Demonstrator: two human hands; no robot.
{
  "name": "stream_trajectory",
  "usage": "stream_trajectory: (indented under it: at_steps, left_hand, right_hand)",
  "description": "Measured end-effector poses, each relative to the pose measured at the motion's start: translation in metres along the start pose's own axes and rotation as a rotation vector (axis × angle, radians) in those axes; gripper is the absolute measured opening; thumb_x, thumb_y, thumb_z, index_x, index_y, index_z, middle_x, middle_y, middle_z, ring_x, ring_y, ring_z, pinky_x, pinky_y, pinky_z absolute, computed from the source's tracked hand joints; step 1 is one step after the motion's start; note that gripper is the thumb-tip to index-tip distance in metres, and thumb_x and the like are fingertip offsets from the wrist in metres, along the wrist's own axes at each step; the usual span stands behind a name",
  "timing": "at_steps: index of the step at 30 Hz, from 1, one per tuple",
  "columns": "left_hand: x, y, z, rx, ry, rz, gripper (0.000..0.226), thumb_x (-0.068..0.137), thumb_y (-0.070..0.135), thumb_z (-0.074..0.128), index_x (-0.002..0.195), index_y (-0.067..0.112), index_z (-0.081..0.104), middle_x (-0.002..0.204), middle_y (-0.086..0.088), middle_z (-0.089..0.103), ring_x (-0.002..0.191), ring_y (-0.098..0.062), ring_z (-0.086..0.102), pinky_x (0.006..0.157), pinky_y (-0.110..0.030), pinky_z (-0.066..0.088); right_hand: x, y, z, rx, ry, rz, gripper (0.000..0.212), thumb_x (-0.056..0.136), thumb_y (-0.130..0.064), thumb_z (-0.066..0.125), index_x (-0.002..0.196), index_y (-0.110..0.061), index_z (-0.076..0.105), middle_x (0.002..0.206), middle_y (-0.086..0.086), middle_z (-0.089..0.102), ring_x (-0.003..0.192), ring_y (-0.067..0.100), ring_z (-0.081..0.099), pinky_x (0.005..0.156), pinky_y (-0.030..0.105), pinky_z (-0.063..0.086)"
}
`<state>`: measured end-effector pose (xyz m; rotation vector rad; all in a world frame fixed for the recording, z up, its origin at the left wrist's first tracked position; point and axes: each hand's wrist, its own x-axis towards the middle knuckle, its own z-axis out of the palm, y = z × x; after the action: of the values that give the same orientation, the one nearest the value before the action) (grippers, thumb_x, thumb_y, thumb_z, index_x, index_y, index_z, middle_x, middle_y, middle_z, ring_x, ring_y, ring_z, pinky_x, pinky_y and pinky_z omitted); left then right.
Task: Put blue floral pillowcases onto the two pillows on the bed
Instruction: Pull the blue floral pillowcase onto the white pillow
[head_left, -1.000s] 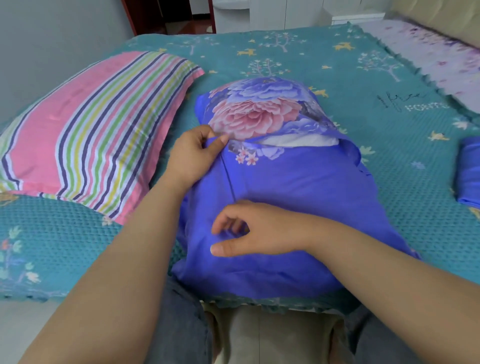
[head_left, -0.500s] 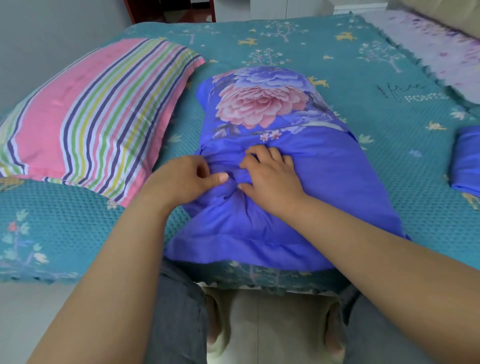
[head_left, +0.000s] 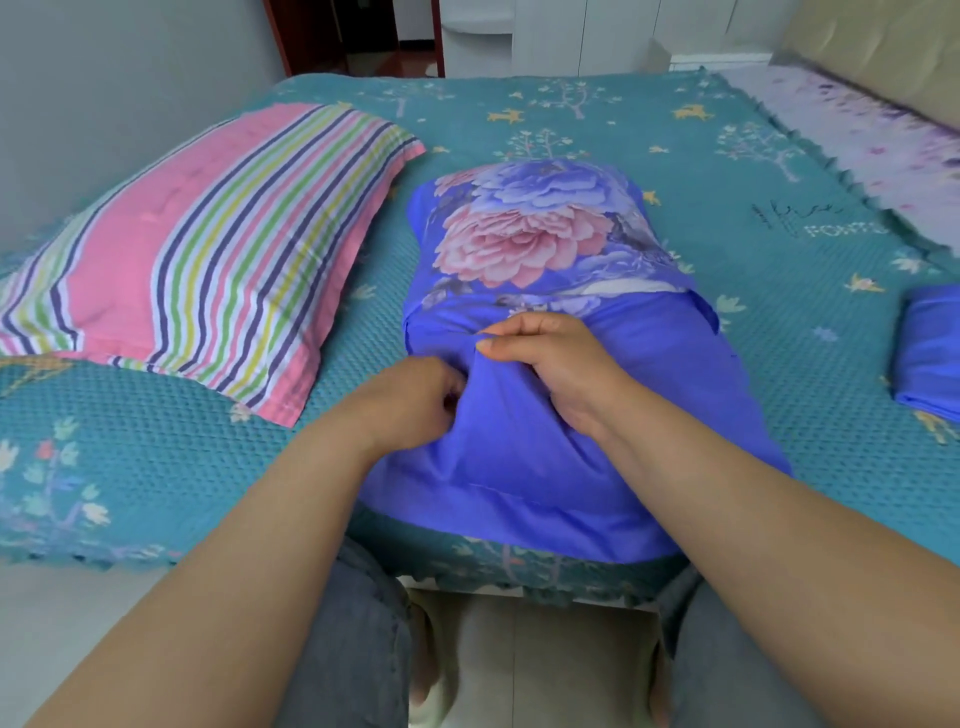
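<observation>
We pinch the smooth blue floral pillowcase (head_left: 524, 249) with both hands: our left hand (head_left: 410, 400) bunches a fold of cloth, our right hand (head_left: 550, 358) grips the fold beside it. The plump covered pillow lies on the waffle-textured teal bedspread (head_left: 727, 171), beside a soft striped pillow (head_left: 208, 260). A folded blue cloth (head_left: 930, 353) lies flat at right.

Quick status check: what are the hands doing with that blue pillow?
Left hand and right hand both pinching blue floral pillowcase. Striped pillow uncovered. Nothing in the way.
</observation>
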<state>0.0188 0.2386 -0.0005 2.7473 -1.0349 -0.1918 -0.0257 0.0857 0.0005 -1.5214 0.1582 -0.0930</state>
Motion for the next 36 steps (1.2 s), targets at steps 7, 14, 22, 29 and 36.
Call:
stream_trajectory:
  at_steps: [7,14,22,29,36]
  left_hand:
    - [-0.026,0.010,0.024,-0.042,-0.712,0.017,0.007,0.077,0.011,0.064,0.079,0.011,0.071,0.067,0.002,0.063,0.061,-0.009,0.056,0.059,-0.021,0.042]
    - [-0.022,-0.052,-0.008,-0.595,0.101,-0.241,0.014,0.089,0.027,0.063,0.083,0.014,0.067,0.080,-0.005,0.069,0.063,-0.006,0.057,0.060,-0.019,0.045]
    - [-0.014,-0.030,-0.002,-0.362,0.171,-0.040,0.015,0.084,0.012,0.065,0.075,0.021,0.058,0.069,0.005,0.060,0.055,0.001,0.047,0.058,-0.010,0.037]
    - [-0.020,-0.047,-0.016,-0.379,0.324,-0.175,0.017,0.083,0.014,0.069,0.069,0.021,0.062,0.064,0.005,0.060,0.061,-0.013,0.055,0.064,-0.025,0.043]
    - [-0.006,-0.015,-0.002,-0.607,0.374,-0.126,0.028,0.089,0.006,0.058,0.065,0.021,0.053,0.055,0.009,0.046,0.046,0.001,0.040,0.051,-0.011,0.033]
  right_hand:
    - [0.035,0.015,-0.011,-0.456,0.254,-0.286,0.025,0.083,-0.008,0.069,0.068,-0.022,0.054,0.065,-0.013,0.055,0.057,-0.001,0.049,0.066,0.023,0.042]
    - [-0.006,0.012,0.012,-0.997,0.206,-0.586,0.005,0.080,-0.012,0.066,0.082,-0.014,0.061,0.085,0.000,0.060,0.086,0.021,0.056,0.071,0.031,0.041]
    - [-0.019,0.005,0.005,-0.962,0.324,-0.738,0.005,0.080,-0.019,0.064,0.082,-0.016,0.068,0.081,-0.003,0.067,0.075,0.019,0.062,0.063,0.030,0.048]
    - [-0.009,0.006,0.005,-0.759,-0.056,-0.263,0.012,0.090,-0.025,0.061,0.078,-0.025,0.063,0.072,-0.005,0.067,0.070,0.013,0.061,0.071,0.033,0.050]
    - [-0.001,0.013,0.018,-0.936,-0.400,-0.135,0.027,0.096,-0.037,0.047,0.092,-0.014,0.060,0.089,-0.002,0.067,0.087,0.015,0.061,0.080,0.031,0.046]
